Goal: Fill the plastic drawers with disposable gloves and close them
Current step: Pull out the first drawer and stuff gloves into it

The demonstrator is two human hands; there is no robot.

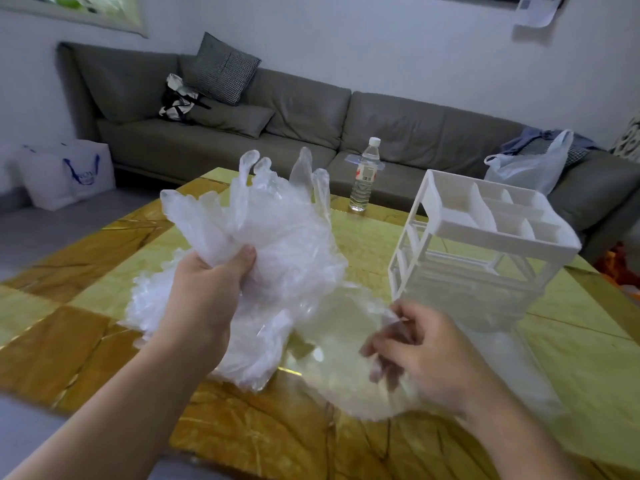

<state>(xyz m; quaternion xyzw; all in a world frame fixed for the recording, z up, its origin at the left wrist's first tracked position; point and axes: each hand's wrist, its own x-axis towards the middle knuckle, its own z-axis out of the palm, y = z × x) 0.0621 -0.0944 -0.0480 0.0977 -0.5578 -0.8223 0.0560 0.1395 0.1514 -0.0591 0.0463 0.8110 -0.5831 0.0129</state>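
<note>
Little writing can be read: the water bottle (364,174), standing on the far edge of the worktop (571,327) in the upper middle of the frame, carries a red and white label too small to make out, and the white shopping bag (65,173) on the floor at the left edge bears a blue logo that stays blurred. At the centre of the frame the left hand (207,289) has its grip closed round a bunch of clear disposable gloves (277,230), thumb pressed across the crumpled film, and lifts the bunch so that its empty finger tips point up and hide part of the sofa (398,123) behind. More gloves lie in a loose heap (249,351) on the yellow and brown worktop just below that hand. At the lower right the right hand (426,355) has its fingers curled in a pinch on a thin clear sheet of plastic (343,344) that spreads between the two hands; motion blur hides just how the fingertips meet. The white plastic drawers (478,258) stand on the worktop at the right of the frame, near the right hand, with a divided tray on top; whether anything lies inside I cannot tell. On the sofa sit a checked cushion (225,69), a black and white bag (178,98) and, at the upper right, a pale plastic bag (533,168).
</note>
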